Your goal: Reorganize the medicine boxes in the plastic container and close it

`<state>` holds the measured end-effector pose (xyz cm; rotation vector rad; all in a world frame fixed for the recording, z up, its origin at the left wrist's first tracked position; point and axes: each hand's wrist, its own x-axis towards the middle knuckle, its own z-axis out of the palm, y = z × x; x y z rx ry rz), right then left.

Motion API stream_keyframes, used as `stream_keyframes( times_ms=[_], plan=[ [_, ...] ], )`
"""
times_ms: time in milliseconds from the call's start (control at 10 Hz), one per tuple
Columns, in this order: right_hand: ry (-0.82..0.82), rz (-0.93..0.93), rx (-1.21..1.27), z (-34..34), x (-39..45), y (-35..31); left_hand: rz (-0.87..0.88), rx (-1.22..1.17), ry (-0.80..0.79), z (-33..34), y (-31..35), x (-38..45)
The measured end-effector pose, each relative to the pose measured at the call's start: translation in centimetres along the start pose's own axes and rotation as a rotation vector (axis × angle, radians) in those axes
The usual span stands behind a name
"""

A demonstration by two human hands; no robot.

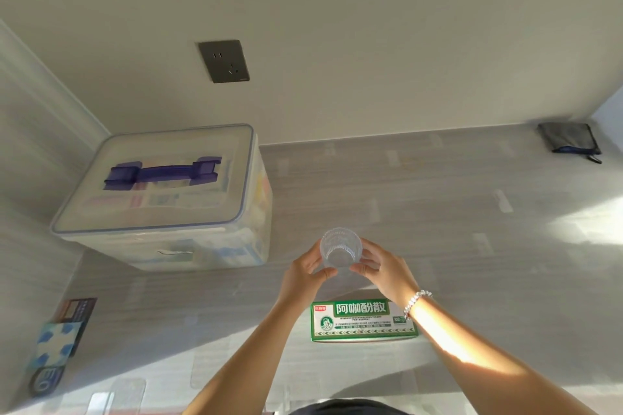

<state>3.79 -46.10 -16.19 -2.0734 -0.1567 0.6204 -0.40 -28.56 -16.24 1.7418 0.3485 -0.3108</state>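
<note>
The clear plastic container stands at the left of the counter with its lid on and a blue handle on top; medicine boxes show faintly through its walls. My left hand and my right hand both hold a small clear ribbed plastic cup above the counter, right of the container. A green and white medicine box lies flat on the counter just below my hands, partly covered by my right wrist.
A dark and blue medicine box lies at the counter's left edge. A grey pouch sits in the far right corner. A wall socket is on the back wall. Clear plastic pieces lie near the front edge.
</note>
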Motion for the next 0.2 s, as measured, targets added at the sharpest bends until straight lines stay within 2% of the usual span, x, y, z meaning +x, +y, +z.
stream_keyframes(
  times_ms=[100, 200],
  plan=[
    [0.012, 0.009, -0.036, -0.3, -0.2, -0.4, 0.029, 0.087, -0.012, -0.2, 0.3, -0.3],
    [0.186, -0.009, 0.027, -1.9, -0.4, -2.4, 0.112, 0.267, 0.090, -0.6, 1.7, -0.2]
  ],
)
